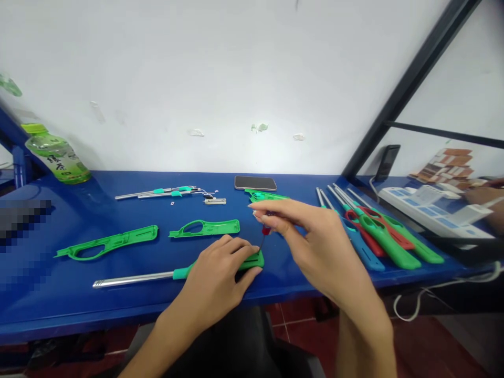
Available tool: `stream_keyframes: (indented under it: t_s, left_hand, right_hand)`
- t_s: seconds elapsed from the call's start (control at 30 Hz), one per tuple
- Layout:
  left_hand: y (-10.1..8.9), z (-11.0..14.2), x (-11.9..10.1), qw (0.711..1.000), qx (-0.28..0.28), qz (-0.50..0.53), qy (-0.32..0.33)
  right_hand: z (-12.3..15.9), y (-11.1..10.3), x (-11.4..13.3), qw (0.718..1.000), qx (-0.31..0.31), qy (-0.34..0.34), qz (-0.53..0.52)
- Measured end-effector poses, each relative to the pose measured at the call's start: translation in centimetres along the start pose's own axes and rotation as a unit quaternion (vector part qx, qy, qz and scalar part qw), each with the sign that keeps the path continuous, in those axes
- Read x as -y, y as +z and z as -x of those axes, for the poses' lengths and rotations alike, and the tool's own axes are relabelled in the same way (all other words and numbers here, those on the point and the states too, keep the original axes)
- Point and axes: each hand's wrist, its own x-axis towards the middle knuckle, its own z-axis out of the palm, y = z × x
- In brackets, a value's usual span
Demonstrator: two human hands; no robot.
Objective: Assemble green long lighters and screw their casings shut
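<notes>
Near the front edge of the blue table lies a green long-nosed gas lighter, its metal barrel pointing left. My left hand is closed over its handle and holds it against the tabletop, hiding much of the green body. In my right hand is a small screwdriver with a red handle, pinched between thumb and fingers. Its thin shaft slants down to the handle end of the lighter; the exact contact of the tip is too small to tell.
Green handle shells lie beyond my left hand, with another shell farther left. Barrels with wires and a phone are behind. Several lighters are piled right. A bottle stands back left; a power strip lies past the frame.
</notes>
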Motion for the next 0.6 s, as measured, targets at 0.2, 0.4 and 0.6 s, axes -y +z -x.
stream_keyframes:
  t_s: [0.2,0.4,0.6]
  left_hand:
    - [-0.04,-0.05,-0.02,1.0,0.003,0.0,-0.003]
    - [0.04,-0.03,0.01,1.0,0.01,0.004,-0.009]
    - [0.01,0.08,0.01,1.0,0.006,-0.004,-0.007]
  right_hand:
    - [-0.09,0.38,0.45,0.998,-0.045,0.02,0.049]
    - [-0.23,0.87,0.84,0.994,-0.03,-0.038,0.097]
    - [-0.13,0.64,0.08,0.998,0.026,-0.055,0.025]
